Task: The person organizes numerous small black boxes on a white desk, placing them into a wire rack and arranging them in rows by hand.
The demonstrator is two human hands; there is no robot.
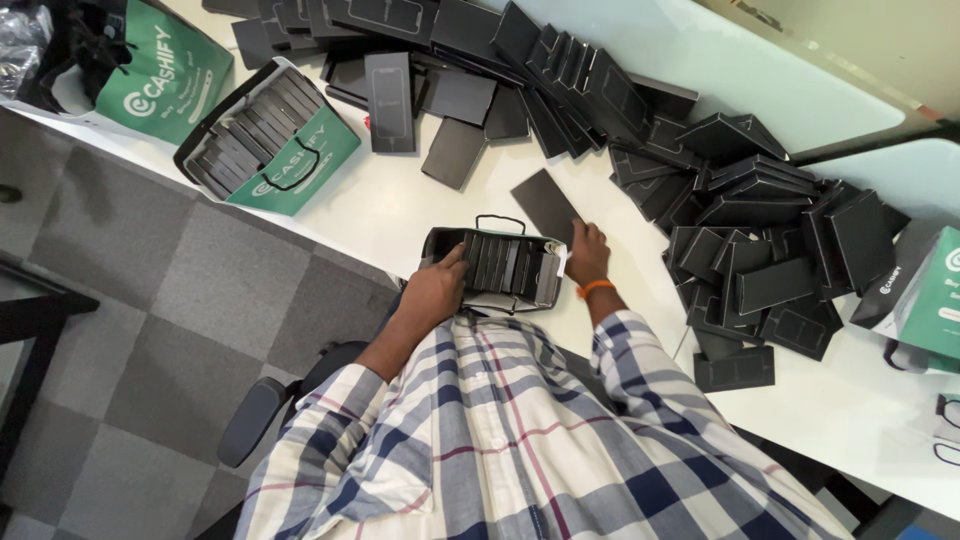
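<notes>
The right hand (587,255) lies flat, fingers spread on a black card (545,205) just far of the bag (492,263), its long axis slanting far-left. The left hand (437,287), fingers curled, grips the bag's left end on the worktop (400,205).

Taking the small open bag (492,266) at the near edge of the white surface (400,205) as landmark: bare surface lies just beyond it and to its left, a clear lane running up toward the scattered flat black boxes (420,95). A single dark box (545,203) lies just beyond the bag's right corner, narrowing that side. Further right, a dense heap of black boxes (760,250) blocks passage; a lone box (733,370) lies near the edge below it. Far left of the bag, a green bag full of boxes (268,138) stands in the way. The hands (433,290) flank the bag itself.
</notes>
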